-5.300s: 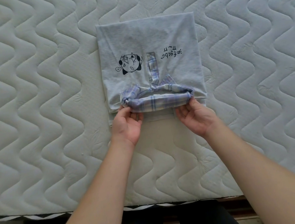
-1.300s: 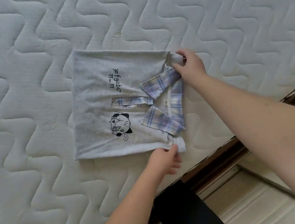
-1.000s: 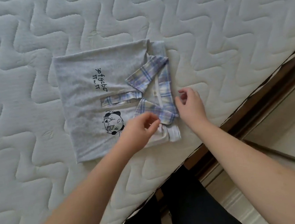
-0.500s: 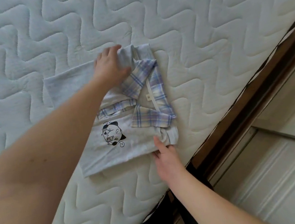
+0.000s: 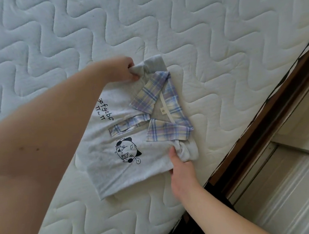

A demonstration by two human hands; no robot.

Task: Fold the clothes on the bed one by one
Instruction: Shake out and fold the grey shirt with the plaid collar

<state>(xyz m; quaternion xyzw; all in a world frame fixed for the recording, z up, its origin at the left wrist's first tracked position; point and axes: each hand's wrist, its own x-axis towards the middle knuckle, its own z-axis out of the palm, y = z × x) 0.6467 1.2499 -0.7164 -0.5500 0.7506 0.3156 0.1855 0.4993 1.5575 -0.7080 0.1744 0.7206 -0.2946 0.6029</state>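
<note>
While the left hand (image 5: 125,70) reaches across from the left, its fingers are curled tight on a bunched corner of the shirt (image 5: 114,140) at the far end of the collar edge. Between the two hands the plaid collar (image 5: 160,104) lies open and face up, with the printed lettering and cartoon face on the side away from the bed's edge. Nearer the camera, the right hand (image 5: 178,164) pinches the matching corner, thumb on top and cloth gathered under it. Gripping both shoulder corners this way likely lets the folded shirt be lifted or turned as one flat bundle without its layers slipping. It rests on the quilted bed (image 5: 218,42), close to the bed's edge.
</note>
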